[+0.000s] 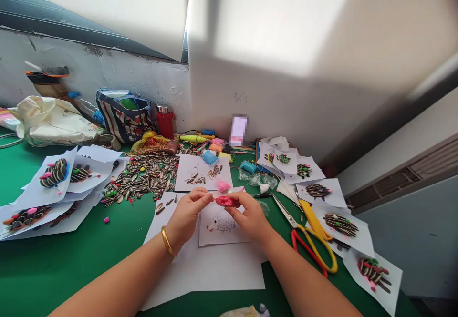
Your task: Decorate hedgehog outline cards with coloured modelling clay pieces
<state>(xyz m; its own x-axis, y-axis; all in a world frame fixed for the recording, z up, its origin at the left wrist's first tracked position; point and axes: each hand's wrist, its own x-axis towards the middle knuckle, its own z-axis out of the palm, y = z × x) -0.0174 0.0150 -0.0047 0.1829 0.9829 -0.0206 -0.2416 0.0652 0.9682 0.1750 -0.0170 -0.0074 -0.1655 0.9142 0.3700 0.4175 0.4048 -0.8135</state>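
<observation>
My right hand (250,212) grips a red packet of modelling clay (224,201) between thumb and fingers. Close to the packet's left end, my left hand (193,207), with a gold bangle at the wrist, is closed in a pinch; what lies between its fingertips is too small to name. Below both hands lies a paper with a hedgehog drawing (222,222), its top partly hidden by my fingers. Larger white sheets (214,269) spread beneath it. A few sunflower seeds (160,208) rest on the sheet left of my left hand. Pink clay (223,185) sits just beyond.
A heap of sunflower seeds (143,176) lies at the back left. Seed-decorated papers (53,188) are stacked left, with others (343,224) along the right. Scissors (304,231) and a yellow cutter (315,219) lie right of my forearm. A red bottle (165,124) stands near the wall.
</observation>
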